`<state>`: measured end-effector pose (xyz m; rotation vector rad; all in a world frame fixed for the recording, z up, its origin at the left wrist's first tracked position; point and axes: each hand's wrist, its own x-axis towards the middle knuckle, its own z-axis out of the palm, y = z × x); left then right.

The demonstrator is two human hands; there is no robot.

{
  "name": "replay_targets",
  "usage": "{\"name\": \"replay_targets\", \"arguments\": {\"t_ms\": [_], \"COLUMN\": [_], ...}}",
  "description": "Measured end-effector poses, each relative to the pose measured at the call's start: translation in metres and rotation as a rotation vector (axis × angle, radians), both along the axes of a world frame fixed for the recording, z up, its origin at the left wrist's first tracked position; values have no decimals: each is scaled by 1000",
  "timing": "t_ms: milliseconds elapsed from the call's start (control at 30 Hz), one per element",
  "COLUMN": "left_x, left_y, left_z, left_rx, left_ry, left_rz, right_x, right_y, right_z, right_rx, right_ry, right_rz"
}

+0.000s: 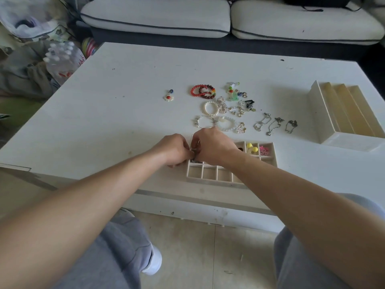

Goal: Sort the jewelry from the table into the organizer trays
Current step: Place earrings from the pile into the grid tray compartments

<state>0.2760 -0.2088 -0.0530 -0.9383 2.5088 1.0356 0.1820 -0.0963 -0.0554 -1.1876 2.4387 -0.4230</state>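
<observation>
A beige compartment tray (210,180) lies at the table's near edge. My left hand (174,150) and my right hand (210,148) meet over its left end, fingers curled, pinching a small dark metal piece (194,158) between them; most of it is hidden. Yellow beads (252,147) and a pink piece (264,150) sit in the tray's far right cells. Behind the hands lie red bead bracelets (203,91), a pearl bracelet (211,108), a clear bead bracelet (226,124), several earrings (239,108), thin chains (273,124) and a flower charm (168,96).
A second stepped organizer (345,113) stands at the table's right. A sofa (229,17) runs along the far side. Bags and a bottle pack (62,59) crowd the floor at the left. My knees are under the table's near edge (187,197).
</observation>
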Motion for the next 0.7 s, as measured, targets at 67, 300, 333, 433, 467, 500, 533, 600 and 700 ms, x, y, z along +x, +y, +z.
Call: {"name": "replay_targets", "arguments": {"t_ms": [67,300,333,433,467,500,533,600,700], "left_x": [0,-4,-4,-4,-3,-3,-4,-4,-5], "left_y": [2,6,6,4,4,4,3,3,3], "left_z": [-1,-3,-3,-5,-6,-6,-7,-8,-9], "left_rx": [-5,-31,-32,-46,-56,-64,-67,-69,-55], "left_ry": [-15,-44,-44,-42,-40,-40,-39,-40,-50], "left_rz": [14,17,18,26,20,14,11,7,9], "right_x": [2,-3,-7,-19,-22,-25,-27,-28,-25], "right_y": [1,3,3,9,12,14,16,18,18], "right_z": [-2,2,4,11,13,15,17,20,19], "right_rx": [9,-24,-30,-60,-63,-55,-37,15,108], "right_ry": [65,79,58,-34,-71,-102,-120,-135,-134], "right_rz": [24,49,35,37,53,73,97,134,194]}}
